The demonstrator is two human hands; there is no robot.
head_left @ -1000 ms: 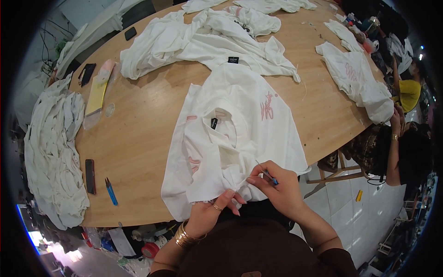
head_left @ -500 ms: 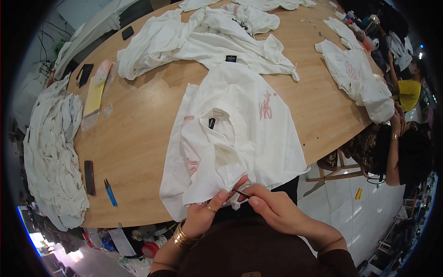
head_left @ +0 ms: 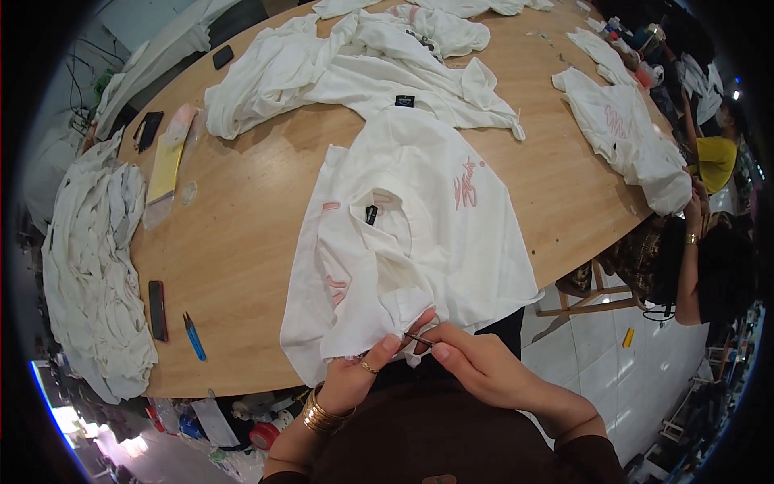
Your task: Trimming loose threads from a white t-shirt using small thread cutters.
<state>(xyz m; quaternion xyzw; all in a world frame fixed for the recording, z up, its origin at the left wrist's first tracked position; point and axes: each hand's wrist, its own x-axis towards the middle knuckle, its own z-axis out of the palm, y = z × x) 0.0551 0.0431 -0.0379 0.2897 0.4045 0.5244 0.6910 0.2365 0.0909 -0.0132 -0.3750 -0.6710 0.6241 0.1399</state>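
A white shirt (head_left: 484,250) with pink lettering is spread over the near table edge, its collar opening toward the middle. My left hand (head_left: 360,375) pinches the shirt's near edge between thumb and fingers. Close beside it, my right hand (head_left: 477,365) is closed around small dark thread snips (head_left: 418,340), their pointed end at the cloth by my left fingertips. The exact spot where the tips meet the fabric is too small to make out. My right hand's lower fingers are partly hidden.
More white shirts (head_left: 282,73) lie heaped at the far side, and a white cloth pile (head_left: 93,274) covers the left edge. Blue-handled snips (head_left: 194,336) and a dark phone-like object (head_left: 157,310) lie at left. At right, a person's hand (head_left: 693,211) touches another shirt (head_left: 601,129).
The snips in my right hand have turned slightly and their tips look more spread. Both hands and the shirt stay almost in place.
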